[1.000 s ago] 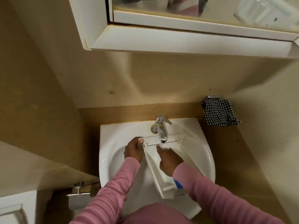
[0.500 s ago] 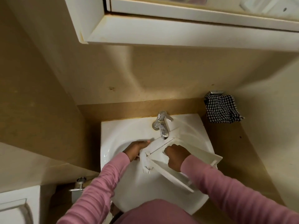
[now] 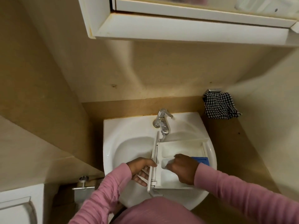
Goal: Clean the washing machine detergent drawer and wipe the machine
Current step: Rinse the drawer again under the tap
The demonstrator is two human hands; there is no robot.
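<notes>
The white detergent drawer (image 3: 179, 147) lies across the right half of the white sink (image 3: 127, 143), its open side facing up and its front panel on the left. My left hand (image 3: 142, 170) grips that front panel from the left, thumb on top and fingers underneath. My right hand (image 3: 182, 168) is inside the drawer with curled fingers pressing into a compartment; whether it holds anything is hidden. A blue insert (image 3: 200, 159) shows in the drawer just behind my right hand. Water runs from the chrome tap (image 3: 163, 122) onto the drawer's far corner.
A black-and-white checked cloth (image 3: 219, 105) hangs on the wall to the right of the sink. A white mirror cabinet (image 3: 178, 28) juts out overhead. A chrome fitting (image 3: 83, 183) and a white fixture (image 3: 17, 206) sit low on the left.
The drawer has turned from tilted on edge to lying open side up in the sink. My left hand slid down to its front panel, and my right hand moved deeper inside.
</notes>
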